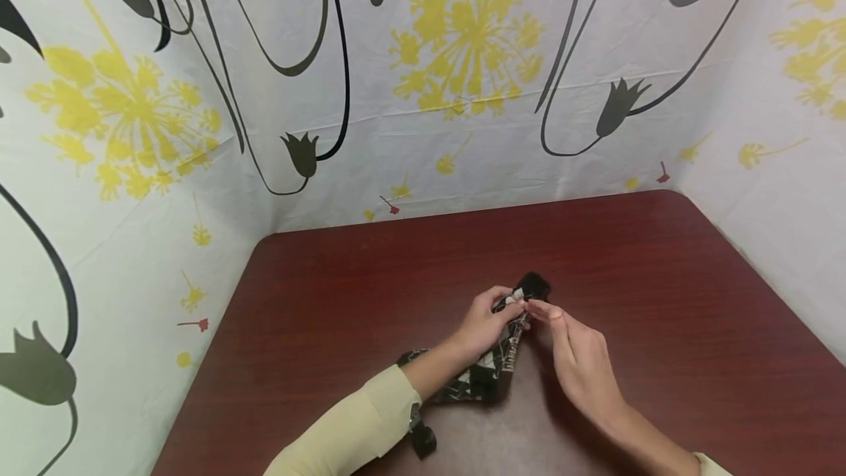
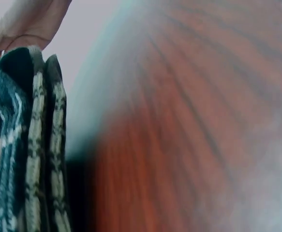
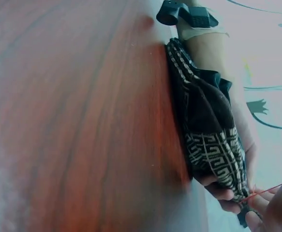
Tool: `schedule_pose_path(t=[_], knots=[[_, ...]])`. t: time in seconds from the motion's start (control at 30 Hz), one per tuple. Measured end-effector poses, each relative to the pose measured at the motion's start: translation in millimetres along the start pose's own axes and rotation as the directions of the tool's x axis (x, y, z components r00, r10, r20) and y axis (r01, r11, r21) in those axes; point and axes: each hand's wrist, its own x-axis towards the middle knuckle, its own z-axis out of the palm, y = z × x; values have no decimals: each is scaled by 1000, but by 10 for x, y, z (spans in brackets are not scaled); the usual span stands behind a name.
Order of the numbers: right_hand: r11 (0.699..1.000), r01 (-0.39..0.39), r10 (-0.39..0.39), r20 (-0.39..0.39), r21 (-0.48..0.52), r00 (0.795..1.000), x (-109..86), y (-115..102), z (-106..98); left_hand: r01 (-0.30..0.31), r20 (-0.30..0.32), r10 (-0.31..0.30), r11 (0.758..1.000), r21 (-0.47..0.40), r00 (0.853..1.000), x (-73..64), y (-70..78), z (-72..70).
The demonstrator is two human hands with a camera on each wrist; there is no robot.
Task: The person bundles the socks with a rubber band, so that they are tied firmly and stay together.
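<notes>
A folded black cloth point(image 1: 485, 377) with a white and beige woven pattern lies slanted across the middle of the table. My left hand point(image 1: 479, 325) grips its upper part, fingers and thumb closed around the narrow end. At that end my right hand point(image 1: 584, 358) meets the left fingertips, its thumb and fingers drawn together. In the right wrist view a thin red thread point(image 3: 262, 193) runs taut from the cloth point(image 3: 211, 150) to the right hand point(image 3: 278, 212), which pinches it. The cloth's stacked, folded edges point(image 2: 37, 145) show close up in the left wrist view.
The dark red-brown table point(image 1: 330, 292) has rounded far corners. White sheets with yellow and grey flower prints point(image 1: 423, 153) hang behind it and at both sides. A black strapped device point(image 1: 421, 438) sits at the left wrist, below the cream sleeve point(image 1: 357, 417).
</notes>
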Motion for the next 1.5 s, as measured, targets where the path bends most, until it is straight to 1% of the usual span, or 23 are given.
schedule_pose_path(t=[0.1,0.17,0.23,0.37,0.43,0.5,0.6,0.67,0.73,0.8,0.87,0.93,1.0,1.07,1.17,1.2,1.23,1.3,1.37,1.43,1.5], knots=[[997,-60,59,24,56,998,24,25,-23,29,56,-24,995,-100,998,1,-1,-47],[993,-86,82,42,79,996,38,47,-38,45,78,-36,991,-125,996,0,1,-75],[991,-103,99,58,86,993,47,66,-48,54,80,-43,990,-133,996,1,4,-86],[988,-140,134,88,69,987,51,64,-36,31,27,-30,999,-44,999,19,-8,-65],[986,-161,156,94,50,983,43,44,-24,16,-7,-16,1000,-2,1000,29,-16,-36],[981,-186,180,96,58,979,30,12,-5,6,-41,-5,1000,24,999,34,-16,-8],[965,-234,224,94,122,970,10,-54,41,7,-73,-9,1000,-21,997,25,-11,7],[943,-269,255,93,195,963,6,-95,69,12,-88,-18,997,-72,996,24,-12,10],[920,-304,290,93,246,953,7,-127,91,11,-91,-23,992,-123,996,20,-19,5],[897,-347,333,97,273,938,9,-142,103,6,-92,-19,990,-141,996,22,-28,-1],[862,-410,395,112,299,912,24,-147,103,-4,-87,-9,989,-149,996,22,-39,-13],[816,-476,457,137,327,879,50,-146,93,-22,-82,10,989,-149,997,20,-49,-27],[746,-547,519,184,380,835,81,-143,80,-39,-73,28,989,-144,997,17,-62,-47],[664,-605,558,247,440,792,118,-134,64,-55,-59,47,988,-147,997,14,-77,-66],[551,-658,580,331,513,744,151,-90,50,-73,-32,69,984,-163,997,3,-80,-90],[524,-666,577,353,531,736,160,-70,44,-77,-21,75,983,-168,997,2,-81,-98],[503,-668,571,369,548,733,167,-46,37,-78,-9,78,981,-176,997,0,-82,-107],[467,-665,557,390,583,733,181,0,24,-80,7,83,980,-182,997,0,-81,-122],[438,-656,538,406,615,739,196,49,11,-78,24,84,981,-175,996,8,-87,-137],[424,-644,515,415,637,750,208,99,-1,-81,34,87,984,-158,996,10,-82,-147],[421,-629,492,419,653,764,216,152,-13,-88,43,94,989,-117,995,13,-74,-154]])
